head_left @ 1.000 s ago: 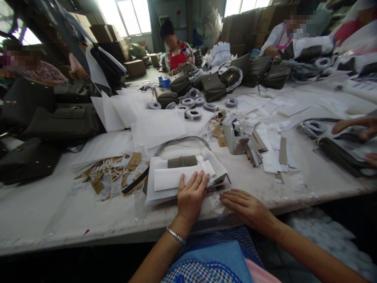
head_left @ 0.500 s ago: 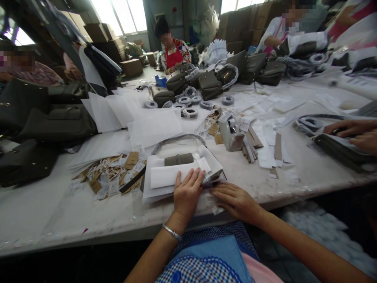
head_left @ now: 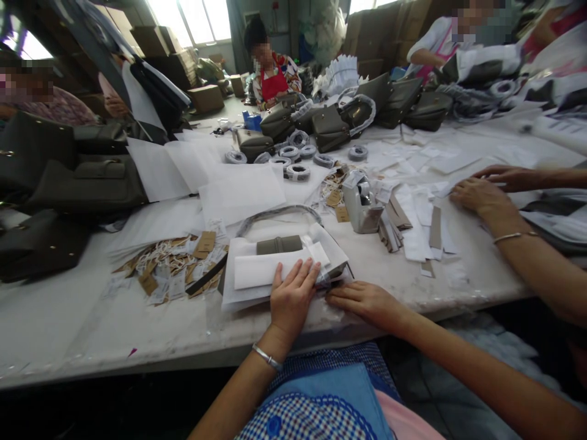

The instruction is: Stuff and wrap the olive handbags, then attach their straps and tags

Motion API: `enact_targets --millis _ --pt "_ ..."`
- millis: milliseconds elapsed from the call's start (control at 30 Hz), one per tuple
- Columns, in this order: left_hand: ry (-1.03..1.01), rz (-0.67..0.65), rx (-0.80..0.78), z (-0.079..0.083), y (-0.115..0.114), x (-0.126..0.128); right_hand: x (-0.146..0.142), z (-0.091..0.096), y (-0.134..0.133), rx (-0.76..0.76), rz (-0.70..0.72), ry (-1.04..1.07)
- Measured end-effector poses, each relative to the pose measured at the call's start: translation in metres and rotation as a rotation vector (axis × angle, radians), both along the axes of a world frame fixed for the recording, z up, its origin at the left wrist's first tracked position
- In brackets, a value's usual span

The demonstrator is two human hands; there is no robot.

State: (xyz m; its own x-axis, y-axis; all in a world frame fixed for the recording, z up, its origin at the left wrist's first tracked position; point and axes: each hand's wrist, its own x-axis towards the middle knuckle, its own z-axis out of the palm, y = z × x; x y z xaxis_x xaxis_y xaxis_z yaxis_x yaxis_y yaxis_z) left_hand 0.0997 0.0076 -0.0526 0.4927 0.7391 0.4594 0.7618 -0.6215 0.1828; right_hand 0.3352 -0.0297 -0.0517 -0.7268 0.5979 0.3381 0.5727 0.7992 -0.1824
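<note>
A dark olive handbag (head_left: 279, 244) lies in front of me, mostly covered by white wrapping sheets. Its plastic-wrapped handle (head_left: 279, 212) arches away from me. A folded white paper strip (head_left: 257, 270) rests across the bag's front. My left hand (head_left: 293, 293) lies flat over this strip and the sheet's near edge, fingers stretched out. At the bag's near right corner is my right hand (head_left: 362, 304), its fingers together and bent, tips low by the table. Whatever is between them is hidden.
Left of the bag lie a heap of tags (head_left: 172, 266) and stacked white sheets (head_left: 147, 226). To the right stand a tape dispenser (head_left: 362, 205) and grey card strips (head_left: 392, 223). A co-worker's hands (head_left: 490, 189) reach in from the right. More handbags (head_left: 330, 128) and wrapped coils (head_left: 298, 172) lie behind.
My right hand's thumb has drawn in toward its fingers; my left hand stays put. The co-worker's hands at right have left their bag and moved left toward the paper strips.
</note>
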Motion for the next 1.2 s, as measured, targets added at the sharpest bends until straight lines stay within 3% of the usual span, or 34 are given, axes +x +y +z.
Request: enact_targets --millis 267,500,800,1000,1200 --pt "0.031 0.008 0.016 -0.001 0.0 0.0 -0.017 -0.016 0.002 0.073 0.106 0.241" --pt "-0.006 0.034 0.055 -0.008 -0.002 0.002 -0.025 -0.011 -0.023 -0.034 -0.075 0.361" --pt "0.015 0.031 0.034 -0.011 -0.004 0.004 -0.041 -0.013 -0.058 -0.039 -0.194 0.421" --pt "0.012 0.026 0.053 -0.013 -0.004 0.005 -0.043 0.012 -0.054 -0.028 -0.173 0.422" --pt "0.005 0.032 0.095 -0.013 -0.004 0.006 -0.034 0.045 -0.012 0.034 -0.201 0.413"
